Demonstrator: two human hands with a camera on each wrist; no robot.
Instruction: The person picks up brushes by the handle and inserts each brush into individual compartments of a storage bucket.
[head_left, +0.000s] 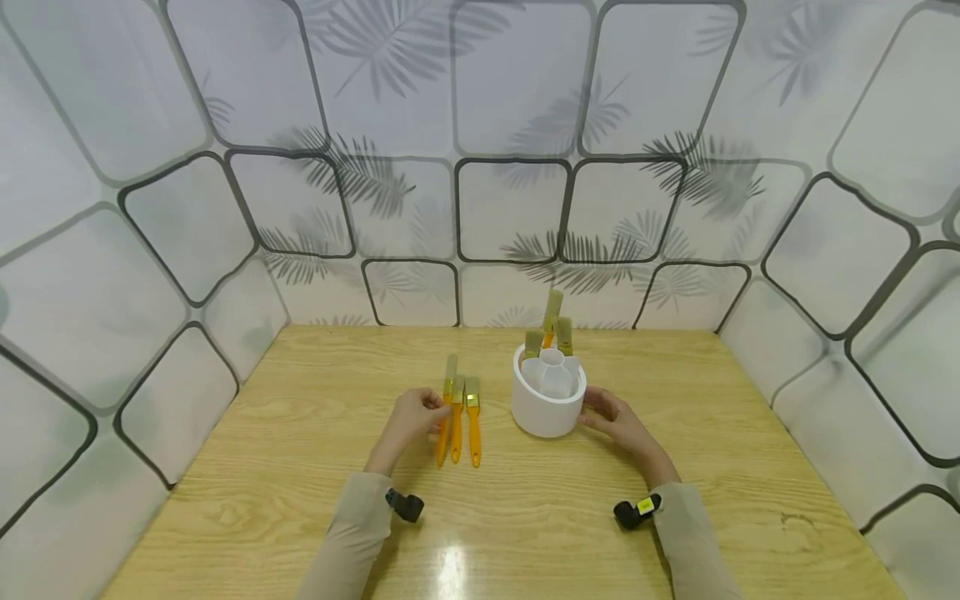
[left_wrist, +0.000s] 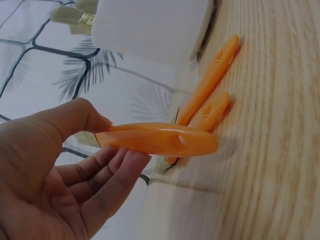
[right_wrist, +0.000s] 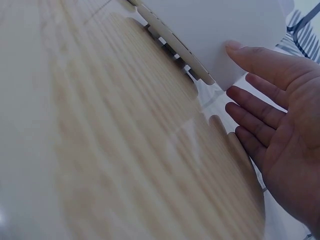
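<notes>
My left hand (head_left: 412, 417) pinches a paintbrush (left_wrist: 160, 140) by its orange handle, thumb on one side and fingertips on the other. In the head view its bristles point toward the back wall. Just right of it, two more orange-handled paintbrushes (head_left: 475, 433) lie side by side on the table. A round white holder (head_left: 546, 417) stands further right, with several paintbrushes (head_left: 553, 307) upright in its compartments, bristles up. My right hand (head_left: 617, 423) is at the holder's right side, its thumb (right_wrist: 245, 54) against the white wall and its other fingers extended near the base.
The light wood table (head_left: 262, 467) reaches back to a patterned backdrop (head_left: 405, 292), which also closes in the left and right sides. Inside the holder a small round central cup (head_left: 552, 358) rises among the dividers. A dark camera is strapped to each wrist.
</notes>
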